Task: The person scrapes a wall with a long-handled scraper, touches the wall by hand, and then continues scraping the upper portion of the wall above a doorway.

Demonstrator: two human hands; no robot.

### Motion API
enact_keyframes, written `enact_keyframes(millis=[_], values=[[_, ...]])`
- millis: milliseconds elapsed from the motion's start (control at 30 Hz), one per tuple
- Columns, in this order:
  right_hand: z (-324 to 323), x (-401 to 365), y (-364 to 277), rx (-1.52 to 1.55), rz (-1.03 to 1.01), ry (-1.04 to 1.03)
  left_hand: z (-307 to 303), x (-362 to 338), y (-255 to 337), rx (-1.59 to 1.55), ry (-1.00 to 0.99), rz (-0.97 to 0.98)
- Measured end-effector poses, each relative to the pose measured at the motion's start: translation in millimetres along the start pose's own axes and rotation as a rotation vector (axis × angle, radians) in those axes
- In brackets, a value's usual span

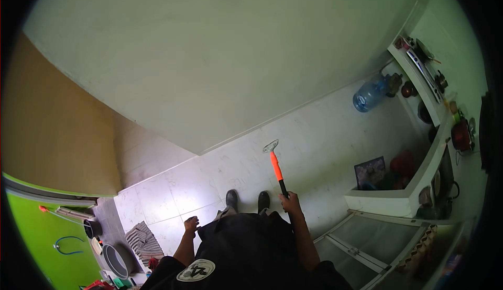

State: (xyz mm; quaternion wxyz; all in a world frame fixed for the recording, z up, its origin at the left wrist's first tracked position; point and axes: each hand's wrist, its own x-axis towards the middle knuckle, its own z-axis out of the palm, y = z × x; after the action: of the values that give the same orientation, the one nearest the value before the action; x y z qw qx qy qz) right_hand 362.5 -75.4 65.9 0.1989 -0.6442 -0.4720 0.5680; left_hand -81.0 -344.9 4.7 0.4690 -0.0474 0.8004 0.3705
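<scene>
My right hand (pixel 290 203) is wrapped round the black grip of a long-handled scraper (pixel 276 165). The scraper has an orange shaft and a grey metal head, which points away from me above the pale tiled floor (pixel 309 159). To the left of my body, my left hand (pixel 192 224) hangs with its fingers loosely apart and nothing visible in it. My two dark boots (pixel 248 201) stand on the floor between my hands.
A plain wall (pixel 236 54) rises ahead. A blue water jug (pixel 368 96) lies near a white counter (pixel 385 202) on the right, with pots on top. A glazed white door (pixel 367 237) is at lower right. A striped mat (pixel 144 243) and grey basin (pixel 116 261) are at lower left.
</scene>
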Motion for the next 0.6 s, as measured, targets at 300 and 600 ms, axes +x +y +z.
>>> enact_keyframes(millis=[300,600], values=[[-34.3,4.1,78.7,-0.129,0.277,0.096,29.3,-20.8,8.6,0.029,-0.046,0.023],[-43.9,-6.8,169.7,-0.306,0.565,0.014,49.5,-24.8,14.4,0.037,-0.083,0.066]])
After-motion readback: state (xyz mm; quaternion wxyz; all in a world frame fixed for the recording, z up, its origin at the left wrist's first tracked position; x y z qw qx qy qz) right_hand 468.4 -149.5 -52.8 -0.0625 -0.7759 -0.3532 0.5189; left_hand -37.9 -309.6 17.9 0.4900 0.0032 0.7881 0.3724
